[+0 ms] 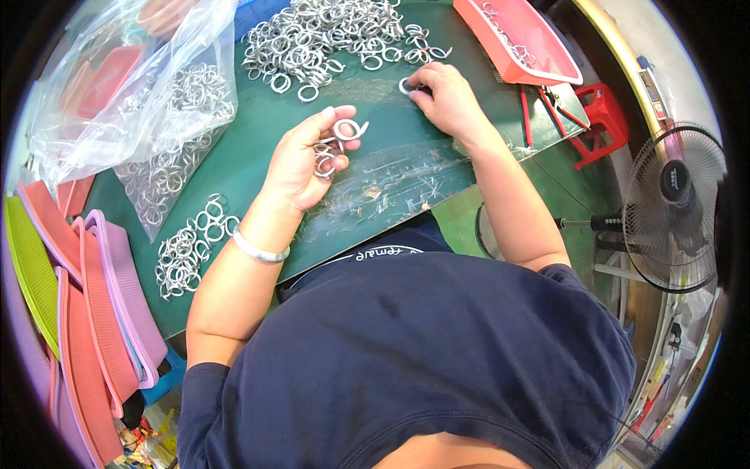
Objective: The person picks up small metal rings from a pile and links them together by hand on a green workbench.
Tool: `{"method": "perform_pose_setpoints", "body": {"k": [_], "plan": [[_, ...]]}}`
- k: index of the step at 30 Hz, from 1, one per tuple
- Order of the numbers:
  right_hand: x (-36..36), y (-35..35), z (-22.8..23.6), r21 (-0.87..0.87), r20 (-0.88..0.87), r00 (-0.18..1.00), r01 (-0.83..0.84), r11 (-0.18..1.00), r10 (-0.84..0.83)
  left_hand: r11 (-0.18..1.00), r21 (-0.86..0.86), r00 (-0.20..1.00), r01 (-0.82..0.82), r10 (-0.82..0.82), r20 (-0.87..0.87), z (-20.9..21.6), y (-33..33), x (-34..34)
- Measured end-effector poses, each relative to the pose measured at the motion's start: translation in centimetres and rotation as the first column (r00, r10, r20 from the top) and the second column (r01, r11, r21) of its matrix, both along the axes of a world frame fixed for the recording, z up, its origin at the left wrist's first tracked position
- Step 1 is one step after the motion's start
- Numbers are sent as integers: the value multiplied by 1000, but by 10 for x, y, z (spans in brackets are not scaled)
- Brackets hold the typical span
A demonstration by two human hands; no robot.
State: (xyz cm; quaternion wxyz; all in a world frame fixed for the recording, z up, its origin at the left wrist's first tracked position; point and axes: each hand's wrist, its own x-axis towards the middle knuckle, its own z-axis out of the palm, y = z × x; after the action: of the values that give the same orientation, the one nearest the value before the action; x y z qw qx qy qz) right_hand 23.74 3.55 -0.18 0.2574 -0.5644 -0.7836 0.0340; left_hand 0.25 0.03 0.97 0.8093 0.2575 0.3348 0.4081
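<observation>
My left hand (pixel 305 160) hovers over the green table (pixel 258 148) and holds a small cluster of linked silver metal rings (pixel 334 144), one ring pinched between thumb and forefinger. My right hand (pixel 445 98) reaches farther out and its fingertips press on a single silver ring (pixel 407 86) lying on the table. That ring sits at the near edge of a big heap of loose silver rings (pixel 320 35). A white bangle circles my left wrist.
A clear plastic bag (pixel 156 102) holding more rings lies at the left, with a smaller pile of rings (pixel 187 246) below it. Pink, purple and green trays (pixel 86 297) stack at the left edge. A red tray (pixel 519 35), red-handled pliers (pixel 547 105), a red stool (pixel 601 117) and a fan (pixel 672 203) are at right.
</observation>
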Motion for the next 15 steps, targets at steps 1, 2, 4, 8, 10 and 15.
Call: {"method": "perform_pose_setpoints", "body": {"k": [1, 2, 4, 8, 10, 15], "plan": [[-1, -1, 0, 47, -45, 996, -80, 996, 83, 999, -52, 998, 13, -10, 56, -5, 3, -3], [-2, -1, -2, 36, -89, 991, -92, 995, 95, 994, -104, 994, 26, -14, 108, -8, 4, -5], [-5, -2, -3, -32, -239, 968, -93, 995, 83, 988, -149, 985, 29, -3, 174, -9, 6, -3], [-16, -13, -3, -213, -587, 810, -158, 964, 3, 988, -128, 941, 83, -36, 335, -21, 9, -8], [-22, -17, -2, -248, -713, 701, -230, 941, -17, 977, -168, 938, 129, -65, 341, -17, 9, -6], [-38, -27, 6, 39, -610, 768, -216, 976, 195, 973, -137, 957, 185, -146, 251, -11, 4, -4]]}}
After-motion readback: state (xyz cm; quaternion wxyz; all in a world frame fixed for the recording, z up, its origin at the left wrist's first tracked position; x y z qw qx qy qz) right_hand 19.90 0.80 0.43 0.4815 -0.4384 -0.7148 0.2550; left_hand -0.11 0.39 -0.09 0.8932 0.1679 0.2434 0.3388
